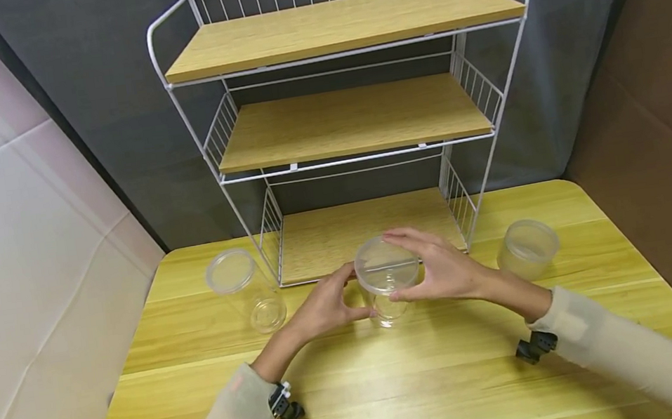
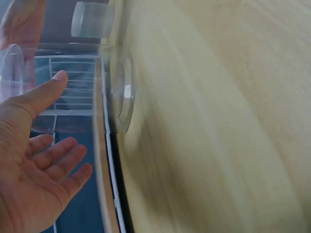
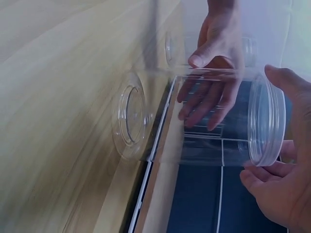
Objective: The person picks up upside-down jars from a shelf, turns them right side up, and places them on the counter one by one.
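A clear cylindrical jar (image 1: 390, 310) with a translucent lid (image 1: 375, 261) stands upright before the shelf rack. My right hand (image 1: 439, 268) holds it at the lid, thumb on one side of the rim and fingers on the other; the right wrist view shows this grip around the lid (image 3: 274, 121). Close beside the jar's body is my left hand (image 1: 326, 306), its thumb and fingers spread apart. In the left wrist view, the fingers of the left hand (image 2: 36, 170) are loosely extended and not wrapped around the jar (image 2: 124, 92).
Another clear lidded jar (image 1: 267, 312) stands to the left, and a shorter translucent container (image 1: 529, 248) to the right. Behind is a white wire rack with three wooden shelves (image 1: 356, 118). A white panel (image 1: 16, 251) and a brown one (image 1: 658, 89) flank the wooden table (image 1: 368, 403).
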A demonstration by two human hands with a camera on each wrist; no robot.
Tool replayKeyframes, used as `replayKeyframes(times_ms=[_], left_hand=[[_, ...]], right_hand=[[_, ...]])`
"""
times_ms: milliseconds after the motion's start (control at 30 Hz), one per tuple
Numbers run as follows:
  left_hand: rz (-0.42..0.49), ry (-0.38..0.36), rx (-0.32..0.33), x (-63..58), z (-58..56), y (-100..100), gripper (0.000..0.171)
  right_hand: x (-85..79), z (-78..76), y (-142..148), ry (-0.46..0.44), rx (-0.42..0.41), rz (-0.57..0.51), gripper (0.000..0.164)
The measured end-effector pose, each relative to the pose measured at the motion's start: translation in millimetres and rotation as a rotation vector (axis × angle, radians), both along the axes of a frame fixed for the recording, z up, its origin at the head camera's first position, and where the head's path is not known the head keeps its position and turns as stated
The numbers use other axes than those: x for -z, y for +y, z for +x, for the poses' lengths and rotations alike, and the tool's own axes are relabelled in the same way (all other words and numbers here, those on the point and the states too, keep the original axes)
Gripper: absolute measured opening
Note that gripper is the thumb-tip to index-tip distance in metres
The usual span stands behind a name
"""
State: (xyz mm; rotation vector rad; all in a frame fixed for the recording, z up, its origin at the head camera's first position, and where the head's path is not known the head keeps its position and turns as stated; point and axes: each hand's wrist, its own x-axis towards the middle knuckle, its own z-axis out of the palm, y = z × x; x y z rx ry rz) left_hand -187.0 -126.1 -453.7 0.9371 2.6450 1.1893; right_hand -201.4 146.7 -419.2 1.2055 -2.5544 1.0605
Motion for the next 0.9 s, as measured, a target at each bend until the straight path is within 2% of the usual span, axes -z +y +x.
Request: replayKeyframes(times_ms=[133, 267, 400, 567, 733, 900], left_hand=[[-0.023, 0.043, -0.044, -9.9, 0.0, -4, 0.091], [-0.055, 0.100, -0.097, -26.8, 2.5, -10, 0.093], [-0.094, 0.151, -0.121, -50.6, 8.2, -19, 0.094], [-0.119, 0.213, -0.142, -86.9, 17.0, -39, 0.088], [-0.135, 0.249, -0.167, -119.7, 24.8, -67, 0.075], [-0.156, 0.250, -0.183, -144.5, 29.7, -98, 0.059]], right_hand=[[-5.3, 2.0, 8, -0.014, 0.016, 0.024, 0.098], [-12.5, 2.7, 25, -0.022, 0.052, 0.066, 0.094], [-22.0, 2.8, 50, -0.061, 0.074, 0.137, 0.091], [-37.6, 3.8, 86, -0.119, 0.131, 0.257, 0.088], [-54.3, 0.7, 120, -0.126, 0.190, 0.331, 0.079], [-65.0, -2.4, 145, -0.148, 0.240, 0.407, 0.069]])
